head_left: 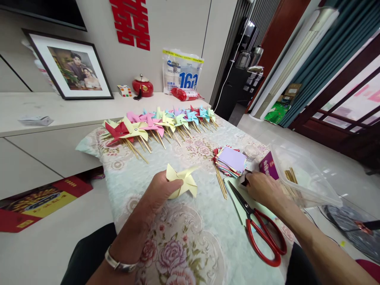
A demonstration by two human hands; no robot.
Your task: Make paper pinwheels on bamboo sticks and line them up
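Note:
My left hand (158, 192) pinches a pale yellow paper pinwheel (183, 181) between thumb and fingers, above the flowered tablecloth. The pinwheel's blades are folded in, and no stick shows on it. My right hand (263, 186) is closed at a small dark and pale object (244, 178), whose kind I cannot make out. Just beyond that hand is a stack of coloured paper squares (230, 159), lilac on top. Several thin wooden sticks (221, 183) lie beside the stack. Red-handled scissors (252, 215) rest on pale green paper (237, 202), below my right hand.
Finished pinwheels on sticks (160, 122) line the table's far side. To the right stand a clear plastic bin (311, 190) with sticks, a purple box (268, 165) and a small round clear container (251, 151). A cabinet (74, 114) borders the table's back.

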